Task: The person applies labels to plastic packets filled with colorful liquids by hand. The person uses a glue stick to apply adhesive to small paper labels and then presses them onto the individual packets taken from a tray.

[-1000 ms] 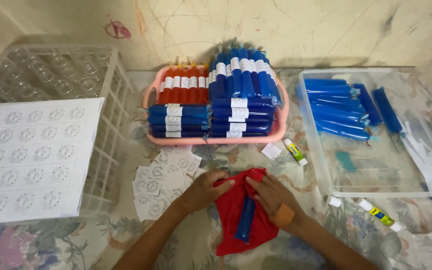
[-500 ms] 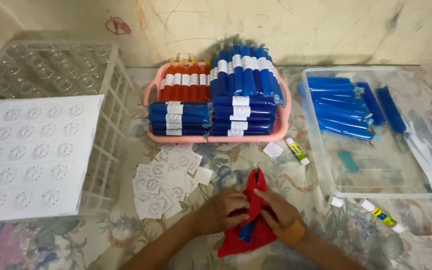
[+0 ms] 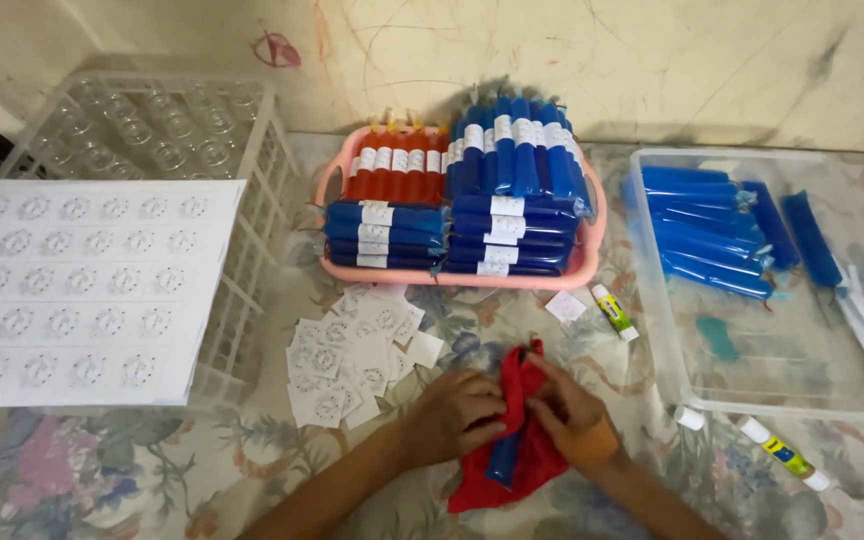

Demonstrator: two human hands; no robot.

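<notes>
A crumpled red cloth (image 3: 514,440) wraps a blue tube (image 3: 503,460) on the flowered tablecloth (image 3: 152,470). The left hand (image 3: 462,415) and right hand (image 3: 567,405) pinch it between curled fingers.

Your hands grip a red cloth (image 3: 524,455) around a blue tube (image 3: 503,458); pink basket (image 3: 462,277) of blue and red tubes; clear tray (image 3: 752,400) of blue tubes; floral-patterned surface (image 3: 132,470); white sheet (image 3: 72,290) with dotted circles

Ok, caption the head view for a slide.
Both hands, left and right, fold a red cloth around a blue tube near a pink basket.
</notes>
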